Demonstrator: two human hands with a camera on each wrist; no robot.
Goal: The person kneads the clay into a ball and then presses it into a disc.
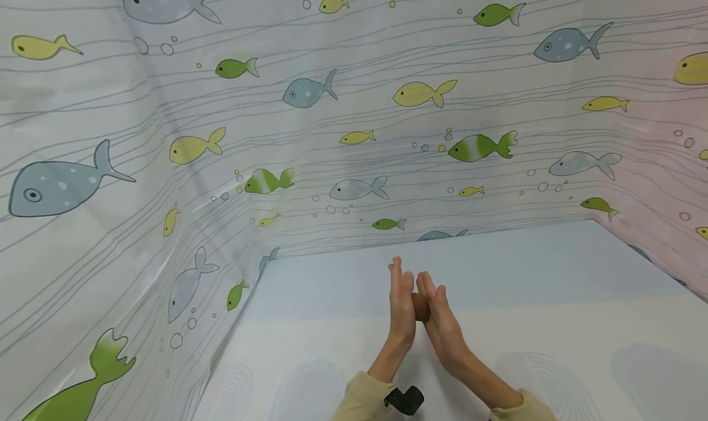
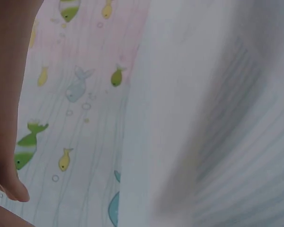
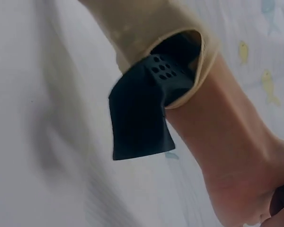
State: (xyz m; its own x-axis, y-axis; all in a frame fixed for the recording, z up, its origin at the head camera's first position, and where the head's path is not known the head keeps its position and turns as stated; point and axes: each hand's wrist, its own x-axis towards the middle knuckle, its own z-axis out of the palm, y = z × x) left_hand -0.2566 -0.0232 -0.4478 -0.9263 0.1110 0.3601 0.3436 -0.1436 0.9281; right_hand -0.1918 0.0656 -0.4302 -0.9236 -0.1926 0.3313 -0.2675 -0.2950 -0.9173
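Note:
A small brown ball (image 1: pixel 421 307) sits between the two palms. My left hand (image 1: pixel 402 304) stands on edge with its fingers pointing up and away, its palm against the ball. My right hand (image 1: pixel 444 329) faces it from the other side, fingers also extended and tilted in toward the left. Both hands are over the pale table. In the right wrist view, the dark ball (image 3: pixel 283 198) shows at the lower right edge, partly covered by the hands. Only a bare forearm and a thumb appear along the left side of the left wrist view.
A white and pale blue table (image 1: pixel 332 286) with faint arch patterns lies beneath the hands. Fish-printed sheeting (image 1: pixel 354 157) surrounds it at the back and both sides. A black wrist mount (image 1: pixel 406 401) pokes out of the beige left sleeve (image 1: pixel 362 399).

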